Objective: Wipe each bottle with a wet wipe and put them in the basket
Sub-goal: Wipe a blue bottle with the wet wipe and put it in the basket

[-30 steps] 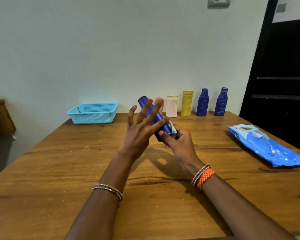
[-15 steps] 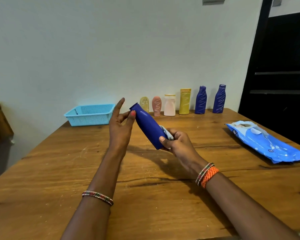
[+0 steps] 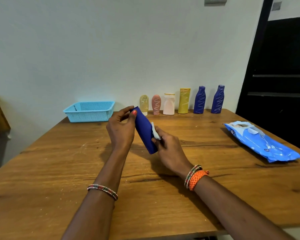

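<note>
A dark blue bottle (image 3: 145, 130) is being held tilted above the wooden table (image 3: 59, 170), its top end toward the basket and its base toward the person. The top end is being pinched by the left hand (image 3: 122, 129), thumb and fingertips closed around it, apparently so that the body is left bare for wiping. A white wet wipe (image 3: 155, 132) is being pressed against the bottle's right side by the right hand (image 3: 170, 149), whose fingers are curled shut around the wipe and the lower body; this grip is judged to be letting the wipe be dragged along the plastic while the other hand steadies it.

Six more bottles are being kept upright in a row at the far edge by the wall: a pale yellow one (image 3: 144, 105), a pink one (image 3: 156, 104), a white one (image 3: 169, 104), a yellow one (image 3: 184, 100) and two dark blue ones (image 3: 199, 99) (image 3: 218, 99), most showing white scribbled marks, presumably awaiting wiping. The light blue basket (image 3: 90, 111) is standing at the far left, near the left hand, and no bottle can be seen in it, though its floor is partly hidden. The blue wet wipe pack (image 3: 261, 141) is lying flat on the right, well apart from the row.
</note>
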